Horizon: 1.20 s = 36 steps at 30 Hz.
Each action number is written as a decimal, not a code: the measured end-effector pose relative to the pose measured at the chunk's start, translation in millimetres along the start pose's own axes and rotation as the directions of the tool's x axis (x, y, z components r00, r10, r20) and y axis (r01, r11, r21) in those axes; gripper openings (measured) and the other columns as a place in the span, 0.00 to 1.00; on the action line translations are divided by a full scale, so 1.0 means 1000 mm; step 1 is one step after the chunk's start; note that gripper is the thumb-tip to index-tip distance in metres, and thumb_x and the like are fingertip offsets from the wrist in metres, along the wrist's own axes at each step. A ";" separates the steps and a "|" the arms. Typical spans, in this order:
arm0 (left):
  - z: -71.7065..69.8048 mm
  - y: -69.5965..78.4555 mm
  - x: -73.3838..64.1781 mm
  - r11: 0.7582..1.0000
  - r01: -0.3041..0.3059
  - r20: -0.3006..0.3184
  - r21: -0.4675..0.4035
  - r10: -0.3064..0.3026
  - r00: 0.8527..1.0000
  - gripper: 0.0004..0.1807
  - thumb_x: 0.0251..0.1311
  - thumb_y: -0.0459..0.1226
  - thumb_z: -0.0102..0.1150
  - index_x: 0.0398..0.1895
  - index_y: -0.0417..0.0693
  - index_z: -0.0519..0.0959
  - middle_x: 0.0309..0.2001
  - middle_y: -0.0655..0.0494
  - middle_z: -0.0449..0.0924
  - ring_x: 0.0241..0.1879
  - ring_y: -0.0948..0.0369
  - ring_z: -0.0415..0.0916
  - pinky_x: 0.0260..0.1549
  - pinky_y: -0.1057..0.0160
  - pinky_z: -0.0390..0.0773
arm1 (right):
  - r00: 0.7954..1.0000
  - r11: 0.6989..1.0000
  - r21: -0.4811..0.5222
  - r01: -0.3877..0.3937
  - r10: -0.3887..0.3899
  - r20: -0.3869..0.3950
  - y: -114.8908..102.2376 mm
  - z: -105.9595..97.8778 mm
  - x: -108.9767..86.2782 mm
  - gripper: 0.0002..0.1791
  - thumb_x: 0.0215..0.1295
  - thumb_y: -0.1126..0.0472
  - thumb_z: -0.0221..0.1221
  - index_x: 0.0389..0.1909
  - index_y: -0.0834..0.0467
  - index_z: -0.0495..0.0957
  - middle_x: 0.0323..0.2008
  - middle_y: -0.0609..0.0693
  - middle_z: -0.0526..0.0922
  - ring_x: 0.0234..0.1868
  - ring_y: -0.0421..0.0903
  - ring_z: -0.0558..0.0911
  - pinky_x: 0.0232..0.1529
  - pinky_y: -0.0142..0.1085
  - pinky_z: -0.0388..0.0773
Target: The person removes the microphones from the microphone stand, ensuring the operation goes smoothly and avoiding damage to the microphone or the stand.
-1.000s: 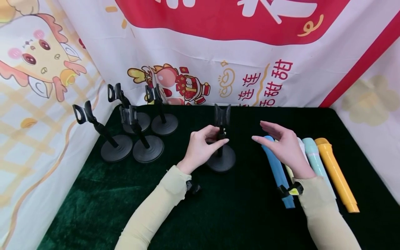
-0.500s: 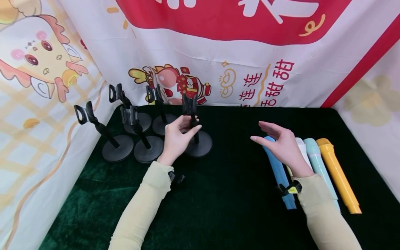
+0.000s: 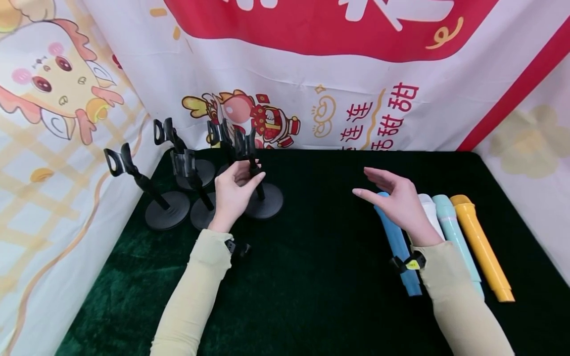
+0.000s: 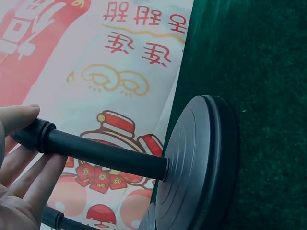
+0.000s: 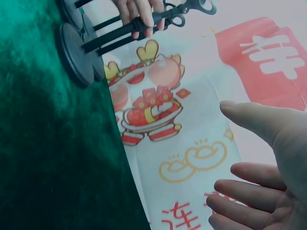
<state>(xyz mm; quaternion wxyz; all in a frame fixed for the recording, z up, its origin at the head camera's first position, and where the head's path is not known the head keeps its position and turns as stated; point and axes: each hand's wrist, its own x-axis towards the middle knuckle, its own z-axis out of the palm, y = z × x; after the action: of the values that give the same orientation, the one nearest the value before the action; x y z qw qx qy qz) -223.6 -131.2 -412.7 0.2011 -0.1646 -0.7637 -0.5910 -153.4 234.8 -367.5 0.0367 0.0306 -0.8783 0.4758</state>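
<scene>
My left hand (image 3: 232,195) pinches the upper pole of a black desktop microphone stand (image 3: 268,201), thumb on one side and fingers on the other. The stand is upright, its forked clip on top and its round base low over the green cloth. In the left wrist view the pole (image 4: 110,153) runs from the fingertips down to the ridged base (image 4: 184,163). My right hand (image 3: 395,205) hovers with straight, spread fingers and holds nothing. Below it lies a blue microphone (image 3: 398,242), beside a white microphone (image 3: 429,210) partly hidden by the hand and wrist.
Several more black stands, among them a front-left stand (image 3: 166,210), are grouped at the left; one is largely behind the held stand. A teal microphone (image 3: 451,222) and a yellow microphone (image 3: 483,249) lie at the right. A printed cloth backdrop (image 3: 285,74) rises behind the table.
My left hand has carried the microphone stand from the table's middle leftward and slightly back, close to the other stands. My right hand has stayed nearly in place.
</scene>
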 end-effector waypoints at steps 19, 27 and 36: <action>0.001 -0.002 0.000 0.997 0.080 0.032 -0.001 -0.080 0.996 0.17 0.62 0.37 0.72 0.52 0.42 0.83 0.49 0.49 0.86 0.46 0.59 0.85 0.46 0.62 0.84 | 0.948 0.923 0.254 0.290 -0.313 0.054 -0.075 0.079 0.055 0.31 0.60 0.49 0.74 0.63 0.51 0.79 0.61 0.47 0.81 0.61 0.40 0.79 0.63 0.36 0.74; -0.002 -0.002 -0.001 0.996 0.085 0.024 0.025 -0.086 0.996 0.18 0.61 0.43 0.74 0.50 0.44 0.84 0.46 0.53 0.87 0.45 0.57 0.85 0.46 0.62 0.84 | 0.911 0.873 0.341 0.348 -0.401 0.096 -0.108 0.125 0.073 0.28 0.61 0.58 0.74 0.62 0.54 0.80 0.59 0.47 0.83 0.59 0.41 0.80 0.62 0.34 0.74; -0.005 0.037 -0.003 0.996 0.084 0.008 0.043 -0.084 0.996 0.14 0.60 0.30 0.72 0.48 0.36 0.84 0.45 0.42 0.86 0.44 0.50 0.86 0.46 0.53 0.85 | 0.911 0.848 0.374 0.376 -0.413 0.020 -0.124 0.147 0.086 0.17 0.63 0.61 0.72 0.53 0.56 0.86 0.46 0.45 0.88 0.45 0.38 0.87 0.49 0.34 0.83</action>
<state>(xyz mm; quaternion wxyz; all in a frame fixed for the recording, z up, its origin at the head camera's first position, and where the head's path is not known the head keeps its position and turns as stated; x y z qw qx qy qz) -202.1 -126.8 -381.7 0.1757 -0.1309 -0.7832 -0.5818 -232.7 41.8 -336.1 0.0837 0.2403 -0.7511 0.6092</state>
